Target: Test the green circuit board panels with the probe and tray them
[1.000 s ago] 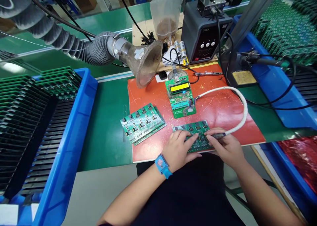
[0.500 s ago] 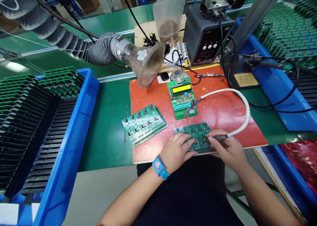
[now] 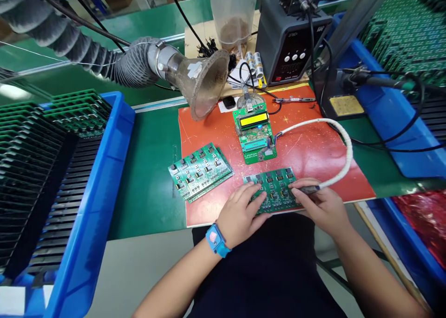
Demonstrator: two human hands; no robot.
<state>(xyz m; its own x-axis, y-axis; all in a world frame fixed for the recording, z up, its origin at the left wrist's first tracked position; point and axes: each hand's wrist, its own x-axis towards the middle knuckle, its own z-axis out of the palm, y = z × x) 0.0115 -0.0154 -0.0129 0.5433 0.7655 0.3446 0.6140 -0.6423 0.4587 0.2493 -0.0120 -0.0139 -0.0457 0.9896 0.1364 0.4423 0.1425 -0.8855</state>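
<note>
A green circuit board with a row of small digit displays lies near the front edge of the red mat. My left hand, with a blue band on its wrist, rests on the board's left part, its fingers stretched out and apart. At the board's right end, my right hand pinches the dark probe at the end of a white-sleeved cable. The probe's tip is hidden by my fingers. Behind the board lies a programmer board with a lit yellow screen, which the cable joins.
To the left, stacked circuit boards lie partly on the red mat. A fume funnel hangs above the mat's back left. Blue bins with upright boards stand on both sides. A soldering station stands at the back.
My left hand has slid slightly left over the board, so more of the board's middle shows. My right hand keeps the probe at the right end. The view has shifted a little.
</note>
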